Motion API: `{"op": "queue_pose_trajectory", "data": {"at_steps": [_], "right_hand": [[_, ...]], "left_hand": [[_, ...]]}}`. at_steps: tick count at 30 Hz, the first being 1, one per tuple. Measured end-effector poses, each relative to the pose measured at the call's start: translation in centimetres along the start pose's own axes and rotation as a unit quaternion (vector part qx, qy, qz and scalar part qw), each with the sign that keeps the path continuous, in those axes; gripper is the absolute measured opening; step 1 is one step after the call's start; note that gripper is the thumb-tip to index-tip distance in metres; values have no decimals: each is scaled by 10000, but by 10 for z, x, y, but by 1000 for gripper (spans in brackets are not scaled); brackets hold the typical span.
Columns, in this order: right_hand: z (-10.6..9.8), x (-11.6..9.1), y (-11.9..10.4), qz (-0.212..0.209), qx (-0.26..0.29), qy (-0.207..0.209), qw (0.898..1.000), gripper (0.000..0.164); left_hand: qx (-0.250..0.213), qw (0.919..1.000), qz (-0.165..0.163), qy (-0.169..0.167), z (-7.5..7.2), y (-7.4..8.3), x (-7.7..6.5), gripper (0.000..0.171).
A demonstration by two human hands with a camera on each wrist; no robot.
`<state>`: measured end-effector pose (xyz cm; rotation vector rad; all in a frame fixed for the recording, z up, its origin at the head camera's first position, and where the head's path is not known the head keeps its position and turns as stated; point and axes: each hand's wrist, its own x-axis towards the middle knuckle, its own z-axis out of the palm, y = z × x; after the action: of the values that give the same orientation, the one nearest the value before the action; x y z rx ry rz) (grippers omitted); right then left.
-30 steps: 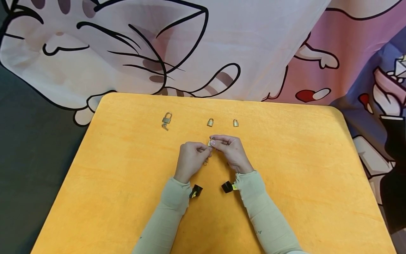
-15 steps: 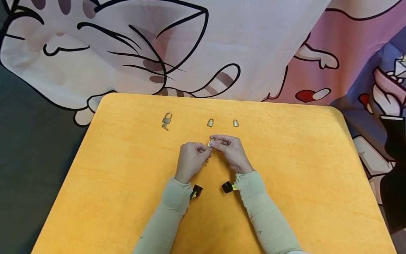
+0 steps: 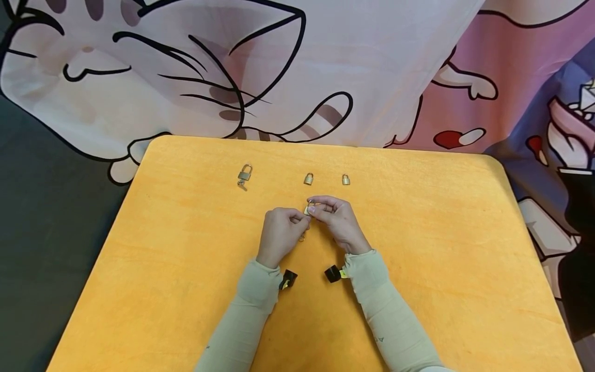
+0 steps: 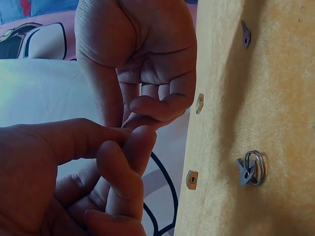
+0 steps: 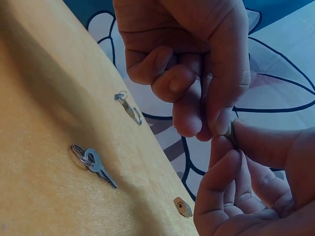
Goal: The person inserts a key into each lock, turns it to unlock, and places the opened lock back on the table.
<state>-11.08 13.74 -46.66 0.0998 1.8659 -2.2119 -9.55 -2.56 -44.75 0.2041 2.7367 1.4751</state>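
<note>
A small brass padlock (image 3: 308, 210) is pinched between the thumb and fingers of my right hand (image 3: 338, 222), its shackle upward. My left hand (image 3: 284, 230) meets it at the padlock's lower end, thumb and forefinger pressed together on something small that they hide. Only a thin edge of the padlock (image 5: 231, 132) shows between the fingertips in the right wrist view. Beneath the hands, a key on a split ring (image 4: 253, 168) lies on the table. A single key (image 4: 246, 35) lies farther right, almost hidden by my right hand in the head view.
On the yellow table (image 3: 441, 248), two small brass padlocks, a middle one (image 3: 309, 179) and a right one (image 3: 346, 180), lie near the far edge. A larger padlock with keys attached (image 3: 244, 174) lies to their left. Behind hangs a printed cloth (image 3: 372, 67).
The hands stay almost in place, still together at the padlock. My right hand's fingers shift very slightly; the things on the table have not moved.
</note>
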Motion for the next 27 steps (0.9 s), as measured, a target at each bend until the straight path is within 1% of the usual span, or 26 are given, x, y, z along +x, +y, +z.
{"op": "queue_pose_trajectory", "data": {"at_steps": [12,20,27], "right_hand": [[0,0,0,28,35,-66,10000,33],[1,0,-1,68,-16,-61,10000,33],[2,0,0,58,-39,-23,10000,32]], "left_hand": [[-33,10000,-26,-46,0,1,0,16],[-29,9999,-107,-56,0,0,0,15],[-59,9995,-246,-201,0,0,0,15]]}}
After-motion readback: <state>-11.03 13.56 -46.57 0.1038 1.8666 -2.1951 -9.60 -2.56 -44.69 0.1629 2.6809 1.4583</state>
